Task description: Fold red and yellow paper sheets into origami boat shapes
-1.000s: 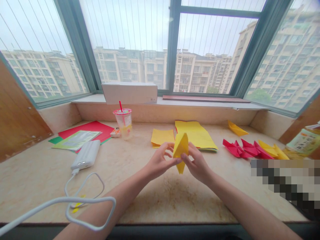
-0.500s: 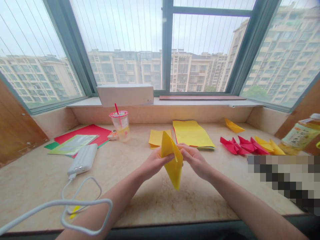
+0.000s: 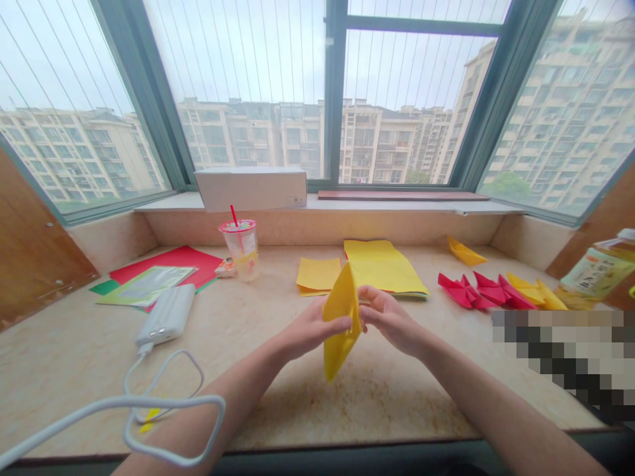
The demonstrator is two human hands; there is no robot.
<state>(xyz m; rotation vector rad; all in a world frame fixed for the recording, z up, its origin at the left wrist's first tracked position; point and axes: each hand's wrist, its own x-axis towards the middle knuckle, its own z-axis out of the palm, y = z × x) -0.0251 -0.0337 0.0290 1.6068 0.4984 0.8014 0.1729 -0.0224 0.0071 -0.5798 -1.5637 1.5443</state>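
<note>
A folded sheet of yellow paper is held upright above the counter, nearly edge-on to me, its lower end narrowing to a point. My left hand grips it from the left, thumb lying across the near face and the other fingers hidden behind. On the other side, my right hand pinches the paper's right edge between thumb and curled fingers. Just behind the hands lie a small orange-yellow paper square and a stack of larger yellow sheets.
Folded red paper shapes, yellow ones and a paper boat sit at right, near a drink bottle. At left are a plastic cup, red paper, a power bank and its white cable.
The folded paper has turned between my hands, so its lower point has swung left and less of its opening shows. My left thumb lies further across it.
</note>
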